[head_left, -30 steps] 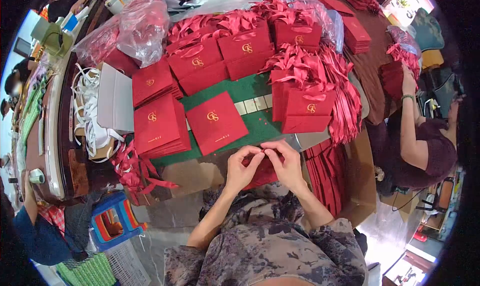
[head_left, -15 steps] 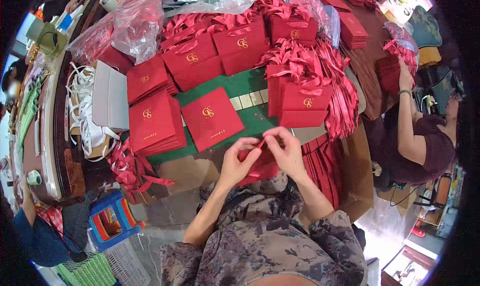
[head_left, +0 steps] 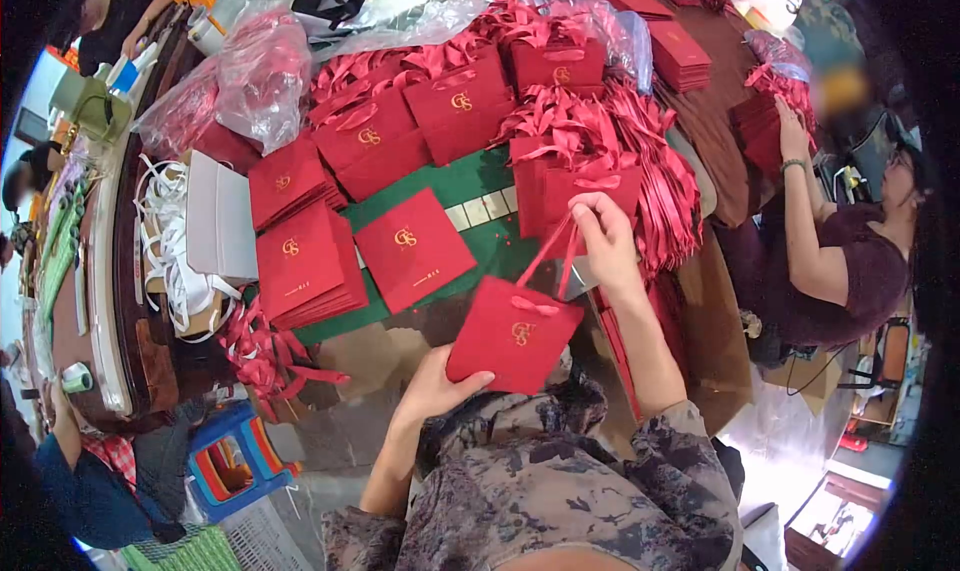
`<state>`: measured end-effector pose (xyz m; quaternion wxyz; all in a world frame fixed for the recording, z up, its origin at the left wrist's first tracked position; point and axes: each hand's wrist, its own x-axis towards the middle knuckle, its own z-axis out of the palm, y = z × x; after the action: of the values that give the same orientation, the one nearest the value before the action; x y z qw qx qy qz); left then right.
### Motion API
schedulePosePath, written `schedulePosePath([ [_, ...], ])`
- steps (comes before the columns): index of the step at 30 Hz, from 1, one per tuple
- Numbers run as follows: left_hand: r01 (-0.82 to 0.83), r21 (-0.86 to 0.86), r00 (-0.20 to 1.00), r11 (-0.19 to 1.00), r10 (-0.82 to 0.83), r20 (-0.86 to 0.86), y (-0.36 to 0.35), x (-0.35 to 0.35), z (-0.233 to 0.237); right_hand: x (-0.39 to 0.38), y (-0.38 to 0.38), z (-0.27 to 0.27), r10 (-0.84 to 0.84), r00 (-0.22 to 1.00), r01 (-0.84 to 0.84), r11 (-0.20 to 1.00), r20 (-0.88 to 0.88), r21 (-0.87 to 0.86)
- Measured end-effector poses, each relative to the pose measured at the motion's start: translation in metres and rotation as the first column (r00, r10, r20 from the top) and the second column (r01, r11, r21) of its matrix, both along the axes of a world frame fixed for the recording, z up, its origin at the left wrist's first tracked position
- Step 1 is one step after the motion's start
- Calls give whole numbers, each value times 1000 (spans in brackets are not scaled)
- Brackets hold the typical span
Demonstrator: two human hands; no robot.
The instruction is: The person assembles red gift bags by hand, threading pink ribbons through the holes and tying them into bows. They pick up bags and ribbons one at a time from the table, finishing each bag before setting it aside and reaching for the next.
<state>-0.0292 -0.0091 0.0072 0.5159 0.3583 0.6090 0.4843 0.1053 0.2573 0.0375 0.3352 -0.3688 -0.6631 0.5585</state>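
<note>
A small red paper gift bag (head_left: 505,346) with a gold logo hangs tilted in front of my body. My left hand (head_left: 438,386) grips its lower left side, thumb across the front. Above it, my right hand (head_left: 608,236) pinches the bag's red ribbon handle (head_left: 543,256) and draws it up taut. One flat red bag (head_left: 415,251) lies on the green mat (head_left: 485,181) beyond my left hand. Left of that is a stack of flat red bags (head_left: 300,271). Behind my right hand stand red bags with ribbon handles (head_left: 590,186).
More ribboned bags (head_left: 455,106) line the back. A white box (head_left: 220,216) with white straps sits at the left, above loose red ribbons (head_left: 265,351). An open cardboard box (head_left: 725,321) stands at my right. A co-worker (head_left: 830,241) at the right handles red bags.
The red bag has come up into full view from near my lap. My right hand has risen rightward with the ribbon handle; my left hand has moved down and left onto the bag's side.
</note>
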Motion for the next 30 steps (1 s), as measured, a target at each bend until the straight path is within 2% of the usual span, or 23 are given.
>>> schedulePosePath([
  [2, 17, -5, 995, 1000, -16, 95, -8, 2, 9, 2, 5, -3, 62, 998, -61, 997, 29, -42],
  [4, 54, -2, 997, 999, -54, 47, -11, 0, 9, 0, 4, -4, 63, 998, -62, 998, 12, -22],
  [6, 45, -93, 997, 995, -50, -55, -15, -1, 15, -3, 1, -5, 69, 998, -69, 998, -4, -5],
  [8, 16, -90, 999, 996, -19, -36, -23, -2, 3, -6, -5, -3, 87, 993, -102, 968, 77, 228],
  [9, -14, -87, 1000, 996, 12, -14, -26, -3, -2, -2, -10, 1, 65, 991, -91, 971, 120, 223],
  [10, -5, -84, 1000, 996, 4, -15, -28, -4, -1, -1, -15, 5, -10, 973, -66, 945, 231, 321],
  [12, -103, -184, 992, 977, 115, 52, -30, -4, 6, 0, -30, 17, -142, 935, -36, 874, 326, 485],
  [13, -87, -180, 993, 980, 99, 57, -30, -2, 7, 2, -38, 20, -101, 951, -69, 849, 291, 523],
  [14, -148, -75, 986, 986, 142, -82, -30, 0, 7, 3, -47, 22, -60, 964, -101, 819, 260, 564],
  [15, -192, 38, 957, 981, 196, -212, -27, 2, 9, 4, -55, 23, 65, 947, -231, 817, 314, 528],
  [16, -171, 44, 963, 984, 176, -204, -24, 3, 14, 3, -70, 31, 183, 923, -303, 889, 339, 344],
  [17, -162, 36, 942, 986, 166, -291, -21, 3, 23, -1, -79, 28, 241, 900, -361, 880, 363, 310],
  [19, -174, 43, 876, 984, 175, -450, -14, 8, 49, -11, -89, 23, 269, 897, -388, 860, 351, 332],
  [20, -156, 48, 881, 987, 161, -445, -13, 10, 56, -16, -92, 24, 275, 899, -388, 860, 341, 330],
  [21, -197, 25, 827, 980, 180, -533, -16, 11, 60, -20, -93, 30, 260, 901, -377, 865, 347, 331],
  [22, -244, 6, 762, 970, 195, -618, -17, 12, 66, -24, -94, 41, 267, 916, -356, 884, 298, 304],
  [23, -285, 121, 691, 951, 291, -662, -14, 17, 76, -28, -93, 50, 275, 929, -339, 899, 247, 276],
  [24, -279, 121, 694, 953, 287, -661, -13, 22, 83, -31, -93, 54, 268, 931, -333, 901, 249, 277],
  [26, -278, 340, 507, 898, 438, -743, -13, 27, 92, -37, -90, 58, 387, 920, -361, 898, -64, 250],
  [27, -231, 396, 463, 889, 458, -759, -15, 28, 88, -38, -86, 57, 459, 885, -423, 862, -75, 278],
  [28, -230, 396, 463, 889, 458, -759, -15, 30, 83, -40, -84, 49, 458, 886, -422, 863, -76, 279],
  [30, -162, 444, 392, 881, 471, -791, -12, 34, 68, -46, -78, 18, 565, 810, -518, 816, -160, 257],
])
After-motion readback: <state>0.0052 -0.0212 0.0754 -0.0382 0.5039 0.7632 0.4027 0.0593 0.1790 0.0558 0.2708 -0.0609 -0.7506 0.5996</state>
